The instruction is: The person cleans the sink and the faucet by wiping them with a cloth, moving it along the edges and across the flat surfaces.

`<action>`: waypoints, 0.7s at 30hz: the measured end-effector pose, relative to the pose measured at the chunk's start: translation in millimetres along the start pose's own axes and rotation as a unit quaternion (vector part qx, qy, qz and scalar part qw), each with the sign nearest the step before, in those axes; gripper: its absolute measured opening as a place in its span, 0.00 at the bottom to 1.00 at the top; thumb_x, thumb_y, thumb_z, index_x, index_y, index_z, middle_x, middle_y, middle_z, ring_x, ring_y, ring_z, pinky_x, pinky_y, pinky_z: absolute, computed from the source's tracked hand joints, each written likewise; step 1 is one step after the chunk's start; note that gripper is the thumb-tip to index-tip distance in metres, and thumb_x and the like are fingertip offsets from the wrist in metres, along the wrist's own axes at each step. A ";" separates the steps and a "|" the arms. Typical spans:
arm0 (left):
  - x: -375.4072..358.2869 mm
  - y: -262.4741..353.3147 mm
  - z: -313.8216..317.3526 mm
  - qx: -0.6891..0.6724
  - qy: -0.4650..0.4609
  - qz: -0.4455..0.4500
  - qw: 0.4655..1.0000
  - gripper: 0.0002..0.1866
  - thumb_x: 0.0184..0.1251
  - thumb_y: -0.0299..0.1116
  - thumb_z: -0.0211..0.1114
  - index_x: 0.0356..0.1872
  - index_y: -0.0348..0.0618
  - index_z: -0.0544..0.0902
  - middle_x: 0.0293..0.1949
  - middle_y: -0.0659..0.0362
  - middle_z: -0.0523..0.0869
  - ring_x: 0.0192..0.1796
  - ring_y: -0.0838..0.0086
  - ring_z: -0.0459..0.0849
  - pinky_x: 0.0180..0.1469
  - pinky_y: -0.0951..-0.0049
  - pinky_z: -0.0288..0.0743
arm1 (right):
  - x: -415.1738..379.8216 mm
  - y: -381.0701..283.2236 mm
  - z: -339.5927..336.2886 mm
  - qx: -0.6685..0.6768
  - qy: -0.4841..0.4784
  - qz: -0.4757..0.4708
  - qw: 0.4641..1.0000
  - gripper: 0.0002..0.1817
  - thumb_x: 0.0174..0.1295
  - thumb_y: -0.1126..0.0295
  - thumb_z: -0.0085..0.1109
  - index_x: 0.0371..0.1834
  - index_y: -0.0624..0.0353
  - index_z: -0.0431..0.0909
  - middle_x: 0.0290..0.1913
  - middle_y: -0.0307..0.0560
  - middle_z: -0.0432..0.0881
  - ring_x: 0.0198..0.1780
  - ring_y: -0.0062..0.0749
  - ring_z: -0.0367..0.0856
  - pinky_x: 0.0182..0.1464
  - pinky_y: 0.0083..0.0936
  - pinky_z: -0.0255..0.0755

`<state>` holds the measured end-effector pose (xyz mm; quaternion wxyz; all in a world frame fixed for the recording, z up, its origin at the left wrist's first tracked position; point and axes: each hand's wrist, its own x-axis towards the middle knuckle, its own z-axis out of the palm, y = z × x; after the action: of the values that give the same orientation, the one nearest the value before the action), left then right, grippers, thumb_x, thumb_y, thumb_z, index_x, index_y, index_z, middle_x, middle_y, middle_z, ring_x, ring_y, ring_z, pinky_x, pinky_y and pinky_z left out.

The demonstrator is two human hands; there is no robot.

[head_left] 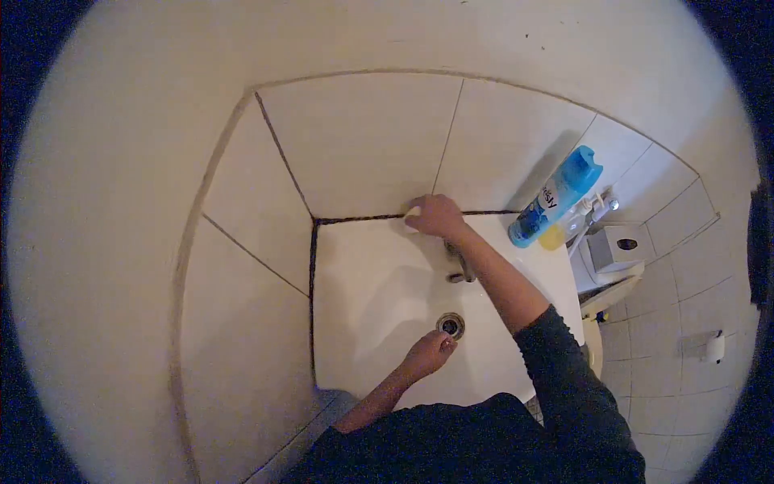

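Observation:
My right hand (437, 216) reaches past the faucet (461, 270) to the back rim of the white sink (363, 282). Its fingers are closed on a small white piece (413, 219), mostly covered by the hand, right at the dark joint between sink and tiles. Lower down, my left hand (427, 356) is over the basin beside the metal drain (451, 326). Its fingers are curled closed, and I cannot tell what, if anything, is inside them.
A blue spray can (556, 198) stands on the sink's right back corner. Beside it is a clear pump bottle (564, 230) with yellow liquid. Farther right sits a white box (617, 246) with a dark oval opening. Tiled walls (363, 145) enclose the sink at the back and left.

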<state>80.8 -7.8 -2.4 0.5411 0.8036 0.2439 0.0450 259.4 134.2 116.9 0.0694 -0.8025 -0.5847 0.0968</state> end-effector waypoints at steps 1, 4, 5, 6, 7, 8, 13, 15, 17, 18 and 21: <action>0.8 -0.1 -1.1 -0.001 -0.023 -0.013 1.000 0.15 0.60 0.40 0.51 0.33 0.38 0.77 0.34 0.46 0.78 0.39 0.54 0.76 0.43 0.61 0.69 | 1.3 -3.3 3.0 0.028 0.025 -0.008 0.999 0.20 0.43 0.51 0.56 0.40 0.45 0.78 0.38 0.49 0.79 0.43 0.44 0.76 0.48 0.35 0.69; -4.6 -3.0 -0.8 0.013 0.007 -0.006 1.000 0.15 0.60 0.40 0.51 0.34 0.38 0.77 0.35 0.46 0.78 0.40 0.54 0.76 0.43 0.60 0.69 | -0.6 21.8 -3.3 0.052 0.052 0.023 0.997 0.20 0.43 0.51 0.56 0.39 0.45 0.78 0.38 0.50 0.79 0.43 0.44 0.76 0.48 0.35 0.69; -5.0 -3.8 -1.8 0.011 0.010 -0.008 1.000 0.15 0.60 0.40 0.51 0.34 0.38 0.77 0.35 0.46 0.78 0.40 0.54 0.76 0.43 0.60 0.69 | -2.3 30.7 -7.8 0.051 0.050 0.020 0.997 0.20 0.43 0.51 0.56 0.39 0.45 0.78 0.38 0.50 0.79 0.43 0.44 0.76 0.48 0.35 0.69; -4.2 -5.1 -1.9 0.007 0.021 -0.003 1.000 0.15 0.61 0.40 0.51 0.34 0.38 0.77 0.35 0.46 0.78 0.40 0.54 0.76 0.44 0.61 0.69 | -6.5 36.5 -18.6 0.024 0.024 0.069 0.997 0.21 0.43 0.51 0.56 0.40 0.45 0.78 0.38 0.50 0.79 0.44 0.44 0.76 0.48 0.35 0.68; -4.0 -5.7 -1.3 0.003 0.031 0.003 1.000 0.15 0.61 0.40 0.51 0.33 0.38 0.77 0.35 0.46 0.78 0.40 0.54 0.76 0.44 0.61 0.69 | -9.9 37.1 -26.6 -0.004 -0.002 0.120 0.993 0.21 0.43 0.51 0.56 0.41 0.46 0.77 0.38 0.50 0.79 0.44 0.44 0.75 0.48 0.35 0.68; -4.4 -6.5 0.0 0.002 0.031 0.002 1.000 0.15 0.61 0.40 0.51 0.33 0.38 0.77 0.35 0.46 0.78 0.40 0.54 0.76 0.44 0.61 0.69 | -12.6 32.5 -28.3 -0.004 -0.002 0.119 0.993 0.21 0.43 0.51 0.56 0.41 0.46 0.77 0.38 0.50 0.79 0.44 0.44 0.75 0.48 0.35 0.68; -2.9 -4.5 6.4 0.020 0.028 0.011 0.999 0.14 0.58 0.40 0.53 0.31 0.37 0.76 0.32 0.47 0.77 0.37 0.57 0.77 0.42 0.62 0.70 | -5.5 3.4 12.3 -0.004 0.126 0.022 0.992 0.19 0.43 0.51 0.55 0.38 0.46 0.78 0.36 0.49 0.79 0.39 0.44 0.77 0.43 0.35 0.71; -3.6 -6.3 8.4 0.021 0.018 0.021 0.999 0.14 0.58 0.39 0.53 0.31 0.37 0.76 0.32 0.47 0.77 0.37 0.57 0.77 0.42 0.62 0.70 | -9.6 4.5 7.7 0.024 0.108 0.042 0.993 0.19 0.44 0.52 0.55 0.39 0.46 0.78 0.37 0.51 0.79 0.41 0.45 0.77 0.43 0.37 0.71; -6.4 -10.1 7.1 0.019 0.012 0.027 0.999 0.14 0.58 0.39 0.53 0.30 0.37 0.76 0.32 0.47 0.77 0.37 0.57 0.76 0.42 0.63 0.69 | -13.4 5.6 2.5 0.053 0.086 0.057 0.993 0.18 0.45 0.53 0.55 0.39 0.46 0.77 0.38 0.52 0.78 0.42 0.46 0.76 0.43 0.39 0.70; -6.6 -5.6 3.7 0.017 0.010 0.023 1.000 0.13 0.58 0.39 0.53 0.30 0.37 0.76 0.32 0.47 0.77 0.37 0.57 0.76 0.42 0.63 0.69 | -16.6 15.6 -3.7 0.039 0.075 0.073 0.994 0.18 0.46 0.53 0.55 0.39 0.46 0.78 0.36 0.51 0.79 0.41 0.45 0.77 0.44 0.37 0.70; -2.9 0.8 -3.0 0.010 0.027 0.016 0.999 0.13 0.59 0.39 0.52 0.30 0.38 0.76 0.32 0.46 0.77 0.38 0.57 0.76 0.42 0.63 0.69 | -14.6 8.7 -5.6 -0.007 0.075 0.085 0.994 0.17 0.46 0.53 0.54 0.38 0.46 0.78 0.35 0.51 0.79 0.40 0.44 0.77 0.44 0.36 0.70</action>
<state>77.5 -6.7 0.1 0.5252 0.8114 0.2460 0.0730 264.5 117.7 121.4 0.0989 -0.8547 -0.5082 0.0380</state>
